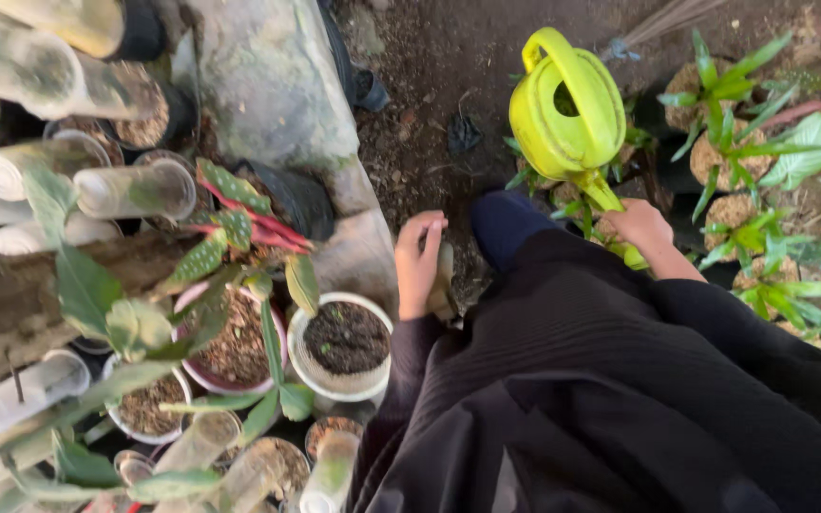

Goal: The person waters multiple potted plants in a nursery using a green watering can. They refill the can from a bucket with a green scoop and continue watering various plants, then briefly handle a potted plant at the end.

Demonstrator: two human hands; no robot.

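My right hand [642, 228] is closed around the narrow lime-green neck of a watering can [567, 104], which hangs over small plants on the dirt ground. My left hand [418, 261] is curled around a small grey-green object [445, 277] whose kind I cannot tell. This hand is just right of a white pot of dark soil [344, 344]. Both arms are in black sleeves, and black cloth fills the lower right of the view. A dark blue rounded shape [503, 223] lies between my two hands.
Left of the white pot stands a pink pot [230, 351] with red-and-green leaves. Several pale tubes [135, 188] lie on the left. A grey stone slab [268, 76] is at top centre. Green plants in brown fibre balls [734, 157] crowd the right.
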